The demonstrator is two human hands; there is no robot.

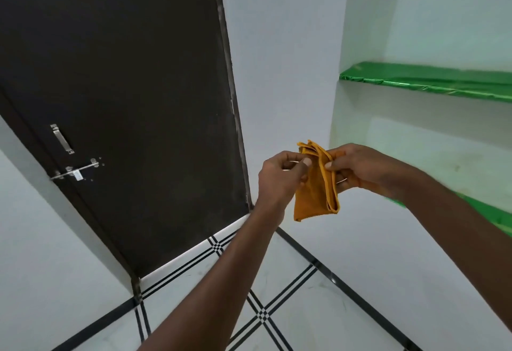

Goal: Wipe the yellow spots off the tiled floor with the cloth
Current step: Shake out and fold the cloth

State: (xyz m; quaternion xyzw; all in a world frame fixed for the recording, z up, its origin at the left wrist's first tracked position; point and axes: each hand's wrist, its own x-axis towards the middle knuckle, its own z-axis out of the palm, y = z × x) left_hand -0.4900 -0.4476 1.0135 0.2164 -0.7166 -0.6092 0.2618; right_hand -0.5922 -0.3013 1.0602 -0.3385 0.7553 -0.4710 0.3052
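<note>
Folded cloth (315, 184) pinched between both hands' fingers (331, 163).

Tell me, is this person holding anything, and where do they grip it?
Yes: a folded orange cloth, held up in the air. The left hand pinches its left edge, the right hand its right edge near the top.

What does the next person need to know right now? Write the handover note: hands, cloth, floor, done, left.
Left hand: pinches the folded orange cloth at its left side, chest height.
Right hand: holds the cloth's right edge between thumb and fingers.
Cloth: folded, in the air in front of the white wall, beside the dark door; not touching the tiled floor.
Done: cloth in hand. No wiping shows.
Left: the visible stretch of floor shows no yellow spots; find them, bring the cloth down and wipe.
</note>
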